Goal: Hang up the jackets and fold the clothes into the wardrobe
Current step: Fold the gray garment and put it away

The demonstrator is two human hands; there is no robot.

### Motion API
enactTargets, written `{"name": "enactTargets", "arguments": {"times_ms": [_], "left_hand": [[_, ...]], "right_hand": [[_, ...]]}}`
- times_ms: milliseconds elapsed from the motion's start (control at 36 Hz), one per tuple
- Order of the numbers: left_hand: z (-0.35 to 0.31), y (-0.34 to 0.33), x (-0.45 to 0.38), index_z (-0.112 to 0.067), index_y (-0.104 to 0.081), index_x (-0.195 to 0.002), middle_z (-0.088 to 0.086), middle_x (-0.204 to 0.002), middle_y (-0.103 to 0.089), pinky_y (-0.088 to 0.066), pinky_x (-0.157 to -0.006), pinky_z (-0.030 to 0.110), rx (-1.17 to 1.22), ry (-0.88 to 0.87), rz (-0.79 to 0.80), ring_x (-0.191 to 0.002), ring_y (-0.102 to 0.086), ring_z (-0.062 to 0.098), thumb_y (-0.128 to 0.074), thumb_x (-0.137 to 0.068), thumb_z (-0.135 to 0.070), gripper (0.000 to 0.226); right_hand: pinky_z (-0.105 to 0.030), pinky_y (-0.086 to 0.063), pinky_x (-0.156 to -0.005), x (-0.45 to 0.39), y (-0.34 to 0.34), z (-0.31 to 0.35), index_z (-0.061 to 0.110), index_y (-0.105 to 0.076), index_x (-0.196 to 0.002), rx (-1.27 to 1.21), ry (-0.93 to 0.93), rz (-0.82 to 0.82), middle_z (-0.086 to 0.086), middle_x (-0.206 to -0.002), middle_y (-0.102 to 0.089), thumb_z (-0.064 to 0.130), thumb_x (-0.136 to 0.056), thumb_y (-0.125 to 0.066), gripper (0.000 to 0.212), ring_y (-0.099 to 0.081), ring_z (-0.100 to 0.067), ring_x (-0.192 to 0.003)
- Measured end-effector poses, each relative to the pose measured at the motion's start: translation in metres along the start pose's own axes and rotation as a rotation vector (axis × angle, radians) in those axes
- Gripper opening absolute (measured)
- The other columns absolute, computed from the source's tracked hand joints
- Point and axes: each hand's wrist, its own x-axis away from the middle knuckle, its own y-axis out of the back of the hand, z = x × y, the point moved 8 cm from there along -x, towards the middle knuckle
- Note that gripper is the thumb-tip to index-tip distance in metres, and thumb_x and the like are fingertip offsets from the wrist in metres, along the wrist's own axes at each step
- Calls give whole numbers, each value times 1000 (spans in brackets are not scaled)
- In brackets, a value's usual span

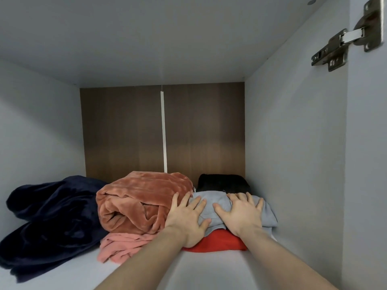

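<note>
Both forearms reach in from the lower edge onto the white wardrobe shelf, nearest the camera.

Left to right on the shelf:
- navy plush garment, loosely heaped against the left wall, not neatly folded.
- rust velvet bundle, rolled, sitting on a pink garment whose edge spills out toward the front.
- left hand: fingers spread and straight, palm flat on the left part of the grey folded garment, outer fingers touching the rust bundle. Its grip is closed on nothing; it presses.
- grey garment lies on top of a red folded garment; a black garment sits behind them against the brown back panel.
- right hand: also flat and splayed, pressing the right part of the grey garment. No grip taken.
- door hinge high on the right wall.

Step in hand, as I read it: seating the folded grey piece on the right-hand stack, pushing it back and down.

Next move likely calls for lifting both palms off without dragging the fold open, then fetching another item. Jackets not in view.
</note>
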Motion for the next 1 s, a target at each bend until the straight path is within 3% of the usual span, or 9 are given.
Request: {"name": "enactTargets", "arguments": {"times_ms": [167, 250, 306, 417, 500, 556, 694, 861, 1000], "left_hand": [[1, 17, -4, -34, -15, -161, -6, -169, -9, 11, -121, 58, 86, -22, 105, -156, 3, 27, -25, -97, -69, 73], [15, 51, 5, -35, -36, -151, -5, -157, -32, -1, -122, 53, 75, -43, -126, -151, -17, 25, -40, -93, -63, 64], [36, 57, 13, -39, -39, -148, -7, -152, -36, -3, -121, 54, 41, -11, -214, -149, -21, 22, -39, -93, -64, 60], [84, 22, 28, -46, -20, -156, -11, -165, -17, 0, -123, 55, 111, 105, -64, -155, -5, 26, -33, -93, -72, 69], [100, 13, 32, -49, -16, -156, -13, -165, -14, -1, -125, 51, 182, 149, -70, -155, -5, 26, -23, -82, -80, 80], [99, 13, 30, -49, -17, -156, -13, -166, -14, 0, -125, 51, 192, 168, -71, -155, -5, 26, -29, -88, -77, 75], [90, 12, 30, -47, -15, -156, -11, -167, -9, 6, -124, 54, 174, 180, -66, -155, 1, 28, -36, -95, -69, 68], [75, 15, 52, -41, -1, -160, -9, -169, 9, 12, -123, 55, 102, 112, -51, -154, 18, 28, -31, -95, -72, 78], [71, 30, 89, -37, -9, -160, -8, -169, 7, 12, -123, 52, 121, 77, -89, -155, 15, 25, -33, -95, -70, 77]], "right_hand": [[-57, -14, -117, -1, -1, 0, 34, -56, -134, 40, -28, 41, 5, -138, -55, 77, -86, -31, 69, -37, -24, -139], [-58, -14, -117, -3, 0, -1, 34, -55, -134, 30, -36, 84, 4, -138, -54, 76, -85, -33, 69, -40, -25, -135], [-59, -12, -118, -4, -2, -1, 33, -53, -137, 34, -43, 116, 2, -140, -51, 76, -85, -34, 70, -39, -26, -136], [-62, -9, -119, -4, 4, 11, 26, -47, -139, 14, -43, 91, -2, -142, -45, 64, -83, -42, 67, -32, -29, -140], [-57, -7, -123, 2, 17, 50, 25, -39, -143, -52, 138, -69, -2, -147, -37, 38, -81, -56, 66, -22, -27, -147], [-55, -2, -124, 11, 13, 73, 29, -41, -143, -88, 263, -77, 2, -149, -36, 29, -83, -55, 63, -22, -23, -147], [-54, 10, -123, 22, -30, 74, 32, -40, -149, -46, 249, 99, 6, -149, -42, 40, -95, -38, 55, -24, -18, -146], [-54, 14, -121, 13, -26, 77, 33, -32, -156, -43, 211, 275, 3, -161, -31, 40, -98, -33, 58, -15, -19, -152], [-51, 10, -123, 24, -9, 77, 33, -35, -153, -113, 247, 157, 7, -161, -31, 36, -96, -43, 58, -15, -18, -153]]}}
